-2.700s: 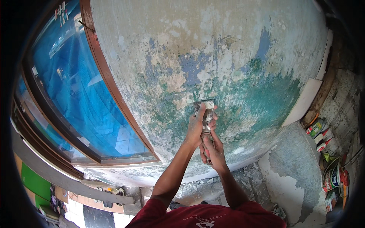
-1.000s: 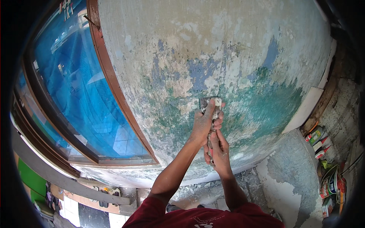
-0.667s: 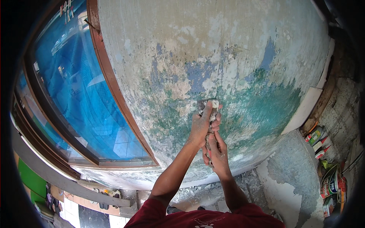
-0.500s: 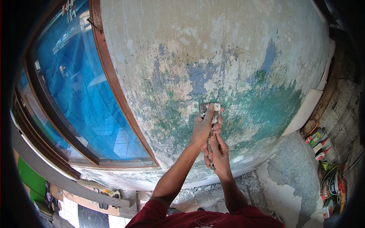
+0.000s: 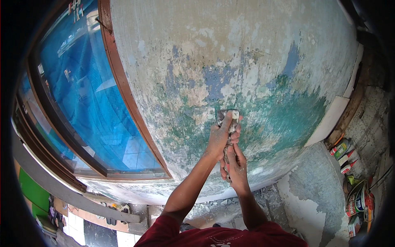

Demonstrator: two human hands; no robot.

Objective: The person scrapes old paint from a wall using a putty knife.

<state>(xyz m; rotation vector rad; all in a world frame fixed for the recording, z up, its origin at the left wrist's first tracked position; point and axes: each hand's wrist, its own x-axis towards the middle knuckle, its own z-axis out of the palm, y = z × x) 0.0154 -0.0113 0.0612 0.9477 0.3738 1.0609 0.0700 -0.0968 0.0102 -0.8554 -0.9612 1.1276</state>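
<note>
Both of my hands grip a paint scraper [image 5: 222, 115], its dusty blade set against the wall [image 5: 263, 74] in front of me. My left hand [image 5: 218, 139] is closed high on the tool, near the blade, with the thumb pointing up along it. Lower down, my right hand [image 5: 237, 168] wraps round the handle, which is mostly hidden by fingers. Worn paint in green, blue and beige covers the wall, with whitish bare patches among it. White dust coats my fingers.
A brown-framed window [image 5: 94, 107] with blue behind the glass stands at left. Flakes and rubble [image 5: 218, 208] lie along the wall's foot. Several bottles [image 5: 340, 150] and a paint bucket [image 5: 357, 202] stand at right. A grey ledge [image 5: 98, 210] runs at lower left.
The scraper and both hands have shifted very slightly up the wall. My grip looks the same.
</note>
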